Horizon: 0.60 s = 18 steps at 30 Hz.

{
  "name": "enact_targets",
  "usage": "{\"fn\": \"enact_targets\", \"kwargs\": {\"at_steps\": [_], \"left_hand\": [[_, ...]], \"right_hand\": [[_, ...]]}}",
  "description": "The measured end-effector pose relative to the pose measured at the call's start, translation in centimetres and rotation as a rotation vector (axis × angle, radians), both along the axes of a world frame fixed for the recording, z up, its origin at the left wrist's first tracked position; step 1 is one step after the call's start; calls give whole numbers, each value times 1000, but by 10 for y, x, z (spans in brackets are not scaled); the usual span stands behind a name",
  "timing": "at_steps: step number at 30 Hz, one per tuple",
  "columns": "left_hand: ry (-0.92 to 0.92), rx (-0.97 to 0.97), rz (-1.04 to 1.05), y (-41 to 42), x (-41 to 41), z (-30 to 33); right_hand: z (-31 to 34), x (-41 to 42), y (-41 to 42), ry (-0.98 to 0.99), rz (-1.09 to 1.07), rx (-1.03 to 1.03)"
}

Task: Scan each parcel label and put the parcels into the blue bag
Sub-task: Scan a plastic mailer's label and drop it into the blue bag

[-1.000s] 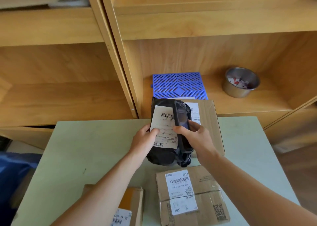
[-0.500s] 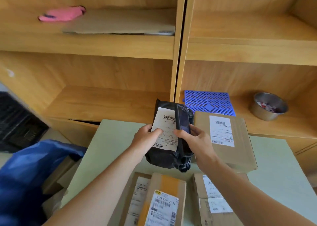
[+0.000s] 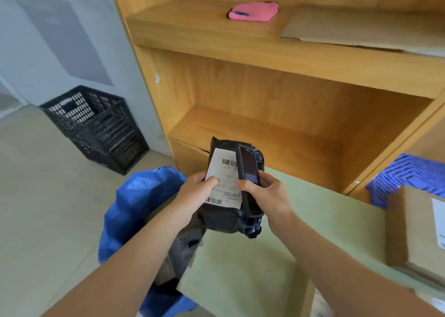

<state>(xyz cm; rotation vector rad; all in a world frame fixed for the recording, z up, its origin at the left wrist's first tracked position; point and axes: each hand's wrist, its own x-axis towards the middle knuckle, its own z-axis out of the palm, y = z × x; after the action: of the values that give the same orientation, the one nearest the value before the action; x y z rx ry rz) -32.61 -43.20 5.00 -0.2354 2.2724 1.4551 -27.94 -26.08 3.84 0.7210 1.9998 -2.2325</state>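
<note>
Her left hand (image 3: 197, 191) grips the black parcel (image 3: 224, 218), right hand (image 3: 267, 196) holds the scanner (image 3: 248, 172) above the table's left edge (image 3: 192, 278); blue bag (image 3: 134, 201) waits, boxes (image 3: 414, 230) remain.

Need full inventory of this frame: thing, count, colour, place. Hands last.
soft parcel: 1, black with white label, held over table's left edge
scanner: 1, black, against the parcel
bag: 1, blue, floor left of table
table: 1, pale green
cardboard box: 1, brown, table right
crate: 1, black, floor by wall
grid mat: 1, blue, lower shelf right
cloth: 1, pink, upper shelf
cardboard sheet: 1, brown, upper shelf
left hand: grips parcel
right hand: holds scanner
</note>
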Motion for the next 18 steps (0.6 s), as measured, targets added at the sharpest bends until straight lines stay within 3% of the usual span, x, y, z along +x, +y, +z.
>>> {"fn": "enact_targets", "kwargs": {"at_steps": [10, 14, 18], "left_hand": [[-70, -78, 268, -116, 1, -47], [-11, -81, 484, -139, 10, -64], [-27, -77, 537, -143, 14, -69]], "right_hand": [[-49, -37, -107, -129, 187, 113], [-79, -38, -113, -192, 135, 257], [-88, -36, -94, -219, 106, 317]]}}
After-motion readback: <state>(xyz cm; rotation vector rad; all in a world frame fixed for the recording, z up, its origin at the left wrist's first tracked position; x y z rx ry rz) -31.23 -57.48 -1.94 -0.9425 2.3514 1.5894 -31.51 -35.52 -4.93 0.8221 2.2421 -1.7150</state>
